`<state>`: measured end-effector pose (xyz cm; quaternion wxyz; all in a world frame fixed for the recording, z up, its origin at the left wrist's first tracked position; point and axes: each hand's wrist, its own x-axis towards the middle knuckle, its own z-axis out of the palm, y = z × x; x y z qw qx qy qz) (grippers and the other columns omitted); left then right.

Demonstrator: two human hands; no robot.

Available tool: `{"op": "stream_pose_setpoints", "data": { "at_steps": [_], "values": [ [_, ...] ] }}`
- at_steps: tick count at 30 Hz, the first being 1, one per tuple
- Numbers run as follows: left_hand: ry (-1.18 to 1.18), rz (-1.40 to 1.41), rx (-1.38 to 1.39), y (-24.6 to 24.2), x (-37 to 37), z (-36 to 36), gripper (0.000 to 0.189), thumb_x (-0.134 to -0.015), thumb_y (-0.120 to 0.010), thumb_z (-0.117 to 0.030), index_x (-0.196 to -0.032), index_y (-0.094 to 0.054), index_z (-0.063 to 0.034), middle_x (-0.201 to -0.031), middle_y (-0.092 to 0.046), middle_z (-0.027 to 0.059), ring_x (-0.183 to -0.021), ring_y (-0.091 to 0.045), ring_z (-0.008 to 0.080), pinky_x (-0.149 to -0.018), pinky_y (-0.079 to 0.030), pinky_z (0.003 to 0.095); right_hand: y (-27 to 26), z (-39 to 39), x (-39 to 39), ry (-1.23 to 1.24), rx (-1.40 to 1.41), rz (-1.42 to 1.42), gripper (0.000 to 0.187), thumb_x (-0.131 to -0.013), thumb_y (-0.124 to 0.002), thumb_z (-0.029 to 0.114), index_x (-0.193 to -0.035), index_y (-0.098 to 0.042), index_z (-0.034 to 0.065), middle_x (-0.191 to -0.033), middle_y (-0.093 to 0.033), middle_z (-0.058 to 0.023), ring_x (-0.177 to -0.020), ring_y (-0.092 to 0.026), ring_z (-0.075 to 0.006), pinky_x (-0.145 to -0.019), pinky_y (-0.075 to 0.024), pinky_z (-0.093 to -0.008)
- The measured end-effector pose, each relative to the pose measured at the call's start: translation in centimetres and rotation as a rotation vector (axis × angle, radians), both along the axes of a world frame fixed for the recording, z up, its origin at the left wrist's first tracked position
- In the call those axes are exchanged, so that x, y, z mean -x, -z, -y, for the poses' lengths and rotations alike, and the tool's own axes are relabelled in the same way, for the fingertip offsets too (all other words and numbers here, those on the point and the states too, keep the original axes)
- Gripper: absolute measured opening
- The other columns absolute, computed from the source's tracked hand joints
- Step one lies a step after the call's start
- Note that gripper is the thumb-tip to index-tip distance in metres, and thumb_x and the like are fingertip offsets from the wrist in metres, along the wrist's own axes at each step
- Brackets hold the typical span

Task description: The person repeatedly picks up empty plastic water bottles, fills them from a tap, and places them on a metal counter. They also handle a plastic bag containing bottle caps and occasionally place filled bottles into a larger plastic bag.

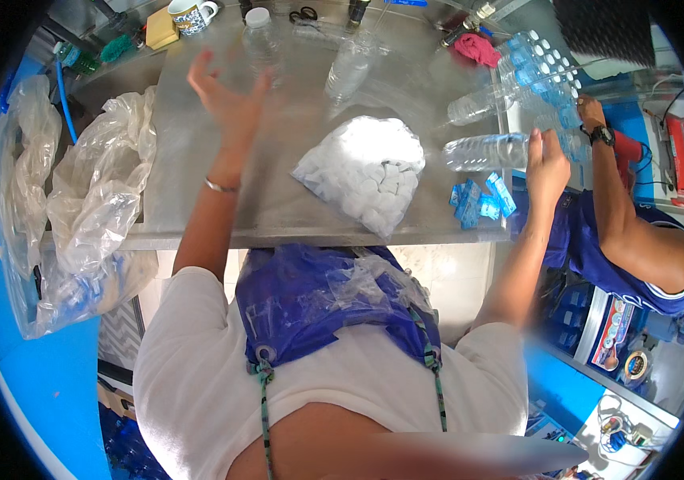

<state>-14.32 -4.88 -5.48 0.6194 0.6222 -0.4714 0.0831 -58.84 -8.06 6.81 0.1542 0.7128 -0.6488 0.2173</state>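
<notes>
My right hand grips one end of a transparent ribbed plastic bottle, which lies sideways above the right part of the steel worktop. Raised over the left part, my left hand is blurred, with its fingers apart and nothing held. Just beyond it stands a plastic bottle with a white cap. A transparent bag of white bottle caps rests between my arms. Several blue labels or seal strips lie by the front right edge. Two other uncapped-looking bottles lie farther back.
At right, a co-worker's hand reaches towards rows of white-capped bottles. Large plastic bags drape over the left side. Along the back are a mug, a yellow sponge, scissors and a pink cloth.
</notes>
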Motion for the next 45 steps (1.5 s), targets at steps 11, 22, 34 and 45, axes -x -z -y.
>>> {"op": "stream_pose_setpoints", "data": {
  "at_steps": [11,22,34,45],
  "values": [
    [0.271,-0.23,-0.394,7.1,-3.2,7.0,0.102,-0.059,-0.088,-0.034,-0.138,-0.035,0.0031,-0.115,-0.062,0.0135,-0.108,-0.06,0.0287,-0.094,-0.046,0.0409,1.1,5.8,1.8,0.411,-0.295,-0.148,0.066,-0.084,-0.061,0.053,-0.131,-0.05,0.0083,-0.112,-0.062,-0.0273,-0.103,-0.06,-0.0441,-0.089,-0.0475,-0.0471],
    [0.75,-0.354,-0.537,-2.7,3.5,-6.6,0.069,-0.062,-0.082,-0.024,-0.119,-0.052,0.001,-0.082,-0.068,0.0109,-0.076,-0.068,0.0246,-0.069,-0.053,0.0358,3.0,-0.2,-27.4,-1.16,-0.42,1.198,0.027,-0.094,-0.058,0.017,-0.118,-0.063,0.0078,-0.125,-0.058,-0.0122,-0.116,-0.056,-0.0275,-0.102,-0.0427,-0.0419],
    [0.922,-0.421,-0.76,-8.1,-1.9,-11.3,0.064,-0.064,-0.079,-0.023,-0.117,-0.052,-0.0006,-0.095,-0.066,0.0147,-0.084,-0.067,0.0269,-0.074,-0.053,0.0357,0.4,-1.9,-29.0,-1.12,-0.669,1.134,0.045,-0.098,-0.052,0.031,-0.12,-0.057,-0.0068,-0.109,-0.066,-0.0163,-0.102,-0.064,-0.0264,-0.091,-0.0489,-0.0349],
    [0.571,0.096,-0.683,-10.3,-0.2,-12.6,0.063,-0.065,-0.075,-0.022,-0.117,-0.049,0.0003,-0.099,-0.063,0.0221,-0.087,-0.065,0.0344,-0.072,-0.052,0.0404,-5.5,-5.5,-28.4,-0.827,-0.243,0.266,0.033,-0.095,-0.047,0.034,-0.088,-0.061,0.0048,-0.082,-0.063,-0.0165,-0.072,-0.062,-0.0355,-0.063,-0.0468,-0.0426]
  ]
}}
